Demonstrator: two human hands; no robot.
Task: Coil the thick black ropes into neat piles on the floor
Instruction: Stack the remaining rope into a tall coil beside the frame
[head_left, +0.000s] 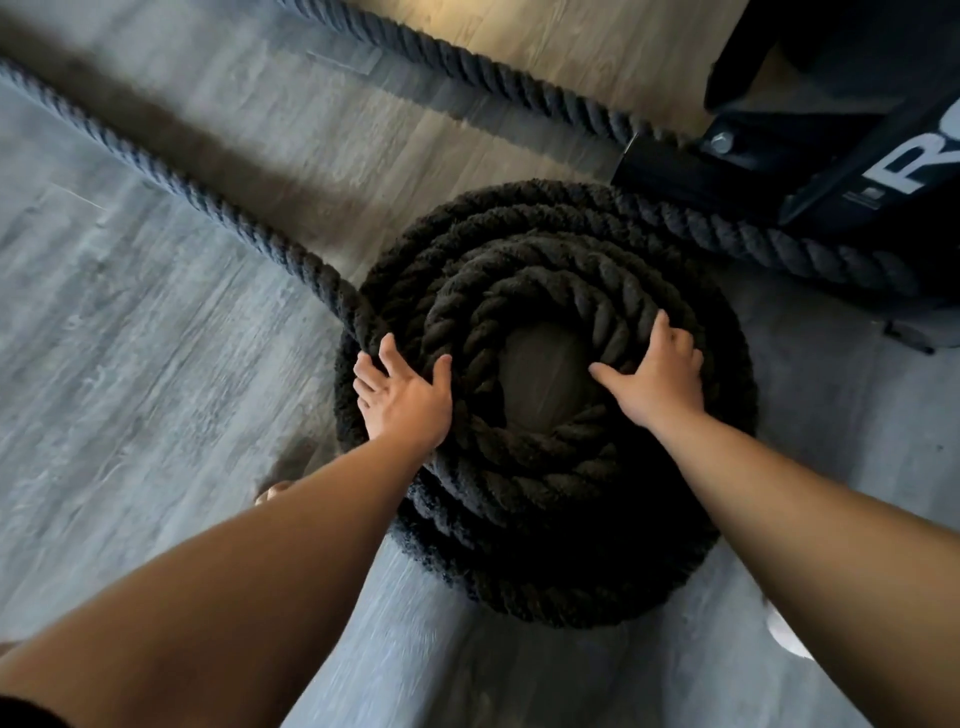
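Leftward, loose rope (171, 176) running across the floor (130, 364) into the coil (545, 519); left hand (402, 397) spread flat on the outer turns, pressing the incoming length in line; right hand (657, 379), fingers apparently hooked over the top inner turn, steadying the pile beside the rack (857, 130).

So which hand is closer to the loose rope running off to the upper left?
Left. The left hand presses on the coil at its left edge, right where the loose rope joins it. The right hand rests on the right side, across the centre hole.
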